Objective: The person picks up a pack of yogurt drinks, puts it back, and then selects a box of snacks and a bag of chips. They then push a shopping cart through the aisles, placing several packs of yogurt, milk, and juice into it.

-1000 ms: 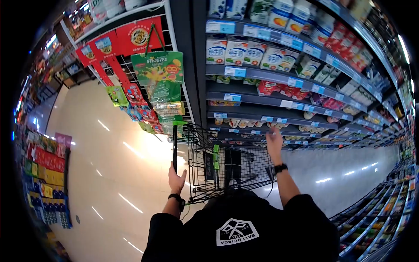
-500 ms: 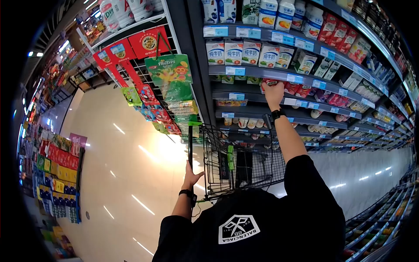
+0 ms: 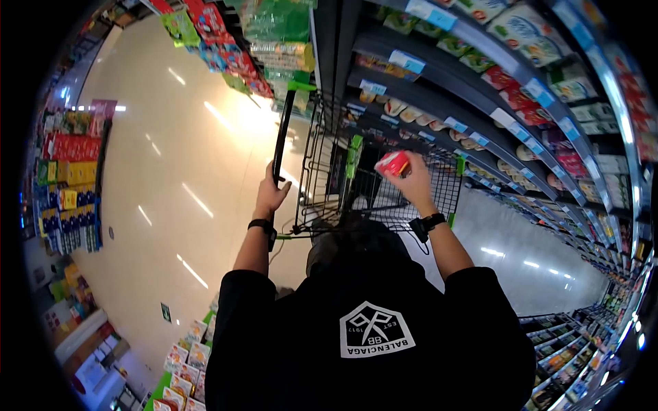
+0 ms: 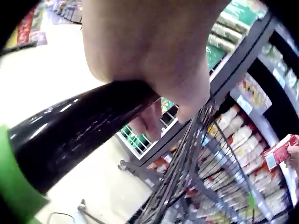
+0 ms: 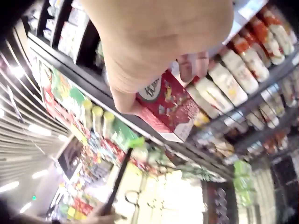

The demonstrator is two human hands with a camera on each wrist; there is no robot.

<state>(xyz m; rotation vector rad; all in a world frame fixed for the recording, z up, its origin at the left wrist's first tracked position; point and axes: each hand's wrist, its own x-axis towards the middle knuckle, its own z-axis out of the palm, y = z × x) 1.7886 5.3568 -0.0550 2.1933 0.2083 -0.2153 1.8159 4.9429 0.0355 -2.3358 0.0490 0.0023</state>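
My left hand (image 3: 272, 195) grips the black handle (image 3: 282, 133) of a shopping cart; in the left wrist view its fingers curl round the dark bar (image 4: 79, 128). Over the wire basket (image 3: 444, 192), my right hand (image 3: 416, 186) holds a small red carton (image 3: 392, 164). Seen from the right wrist, the red carton (image 5: 174, 107) carries printed pictures and a pale end, with thumb and fingers on opposite sides. The same carton (image 4: 279, 151) shows at the right edge of the left wrist view.
Dark shelves (image 3: 473, 103) of packaged drinks and cups, with blue price tags (image 3: 430, 12), run along the right. Hanging snack packets (image 3: 281, 51) flank the aisle's left side near the cart. Stacked goods (image 3: 72, 164) stand farther left across the pale floor (image 3: 161, 157).
My right hand reached up to the shelf of red cartons, took hold of one, and has come back down over the cart with it. The left hand stays on the handle.
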